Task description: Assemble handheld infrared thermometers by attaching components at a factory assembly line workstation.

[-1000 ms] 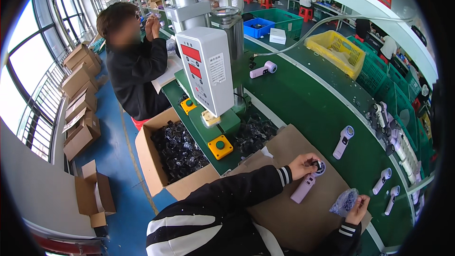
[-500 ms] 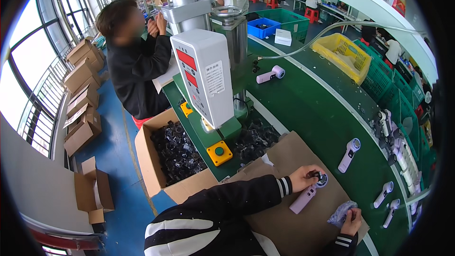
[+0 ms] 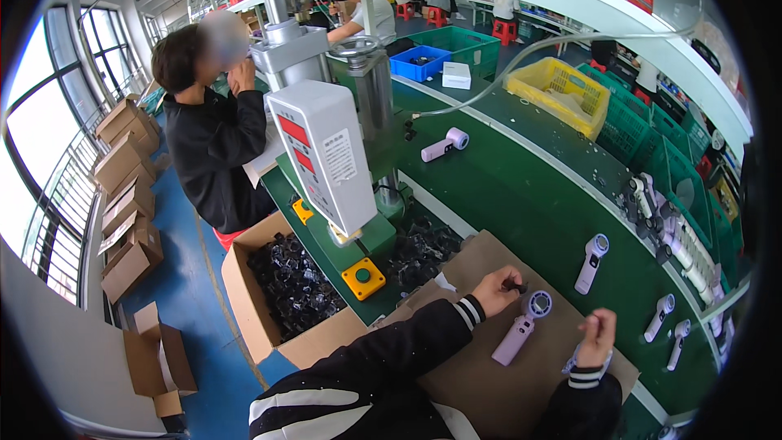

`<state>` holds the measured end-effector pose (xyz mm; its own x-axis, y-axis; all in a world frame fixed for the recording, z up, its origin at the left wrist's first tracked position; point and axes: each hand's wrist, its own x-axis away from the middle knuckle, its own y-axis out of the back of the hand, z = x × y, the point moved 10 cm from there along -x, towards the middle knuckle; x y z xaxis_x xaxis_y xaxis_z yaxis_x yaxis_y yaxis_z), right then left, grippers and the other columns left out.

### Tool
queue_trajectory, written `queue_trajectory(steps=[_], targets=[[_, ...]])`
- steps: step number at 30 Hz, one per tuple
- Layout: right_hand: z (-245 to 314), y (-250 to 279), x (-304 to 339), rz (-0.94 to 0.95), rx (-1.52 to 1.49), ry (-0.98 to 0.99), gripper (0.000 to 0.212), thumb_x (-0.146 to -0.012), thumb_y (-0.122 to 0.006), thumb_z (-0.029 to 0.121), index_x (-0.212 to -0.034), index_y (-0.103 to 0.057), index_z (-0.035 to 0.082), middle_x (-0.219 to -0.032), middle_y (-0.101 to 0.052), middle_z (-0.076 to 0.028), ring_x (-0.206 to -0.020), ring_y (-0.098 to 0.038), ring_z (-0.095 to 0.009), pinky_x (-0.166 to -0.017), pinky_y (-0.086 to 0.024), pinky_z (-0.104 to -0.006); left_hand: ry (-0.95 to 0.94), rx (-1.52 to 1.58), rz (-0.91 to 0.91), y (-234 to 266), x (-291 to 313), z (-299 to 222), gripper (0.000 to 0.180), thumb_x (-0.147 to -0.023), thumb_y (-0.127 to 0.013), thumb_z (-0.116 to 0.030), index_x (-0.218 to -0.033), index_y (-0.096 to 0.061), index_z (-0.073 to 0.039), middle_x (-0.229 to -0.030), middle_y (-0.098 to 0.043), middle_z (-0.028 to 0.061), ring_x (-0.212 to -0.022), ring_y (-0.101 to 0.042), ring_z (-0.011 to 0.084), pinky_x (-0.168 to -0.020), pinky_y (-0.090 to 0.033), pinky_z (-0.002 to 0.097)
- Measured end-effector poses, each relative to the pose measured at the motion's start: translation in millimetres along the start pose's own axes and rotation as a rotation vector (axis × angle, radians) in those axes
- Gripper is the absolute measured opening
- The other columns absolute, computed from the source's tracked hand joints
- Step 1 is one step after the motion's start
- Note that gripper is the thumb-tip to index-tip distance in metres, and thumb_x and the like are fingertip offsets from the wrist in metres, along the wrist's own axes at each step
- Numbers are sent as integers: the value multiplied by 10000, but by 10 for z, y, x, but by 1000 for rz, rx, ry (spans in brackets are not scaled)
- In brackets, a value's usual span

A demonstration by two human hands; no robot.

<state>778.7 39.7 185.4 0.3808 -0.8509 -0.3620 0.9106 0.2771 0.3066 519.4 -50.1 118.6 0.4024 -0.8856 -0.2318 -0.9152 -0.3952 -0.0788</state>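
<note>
A lilac handheld fan (image 3: 512,341) with a round head lies on the brown cardboard sheet (image 3: 481,265) in front of me. My left hand (image 3: 494,293) is just left of the fan's head, pinching a small black part (image 3: 514,285). Right of the fan, my right hand (image 3: 597,337) is raised over the cardboard, its fingers loosely bent and apart, with nothing visible in them. A crumpled clear plastic bag (image 3: 568,361) shows partly from behind my right wrist.
Several more lilac fans (image 3: 591,265) lie on the green belt. A press with a white control box (image 3: 324,155) and a yellow button box (image 3: 363,279) stands left. Below is a carton (image 3: 244,310) of black parts. A co-worker (image 3: 212,130) in black sits beyond.
My left hand has moved left off the fan's head with the black part. My right hand has left the plastic bag and risen. The whole view has shifted slightly.
</note>
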Motion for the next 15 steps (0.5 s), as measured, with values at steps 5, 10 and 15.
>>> queue_trajectory(steps=[5,10,15], targets=[[158,-839,49,130,-163,-34,104,-936,-470,92,-987,-542,38,-805,-541,-35,-651,-497,-110,-614,-446,-247,10,-35,46,-15,11,119,179,-734,-601,16,-887,-552,-64,-801,-573,33,-683,-506,143,-658,-441,257],[213,-1062,101,175,72,176,129,-931,-500,119,-955,-601,42,-719,-549,-16,-606,-481,-110,-567,-402,-216,34,-73,64,-13,-3,192,167,-728,-617,11,-870,-570,-63,-788,-577,29,-671,-516,140,-661,-445,256],[150,-1020,117,185,-60,94,151,-934,-505,128,-962,-626,42,-691,-535,-10,-561,-447,-90,-531,-381,-211,-57,-39,72,-25,-40,59,146,-737,-615,12,-856,-573,-61,-781,-581,20,-677,-521,129,-666,-442,245]])
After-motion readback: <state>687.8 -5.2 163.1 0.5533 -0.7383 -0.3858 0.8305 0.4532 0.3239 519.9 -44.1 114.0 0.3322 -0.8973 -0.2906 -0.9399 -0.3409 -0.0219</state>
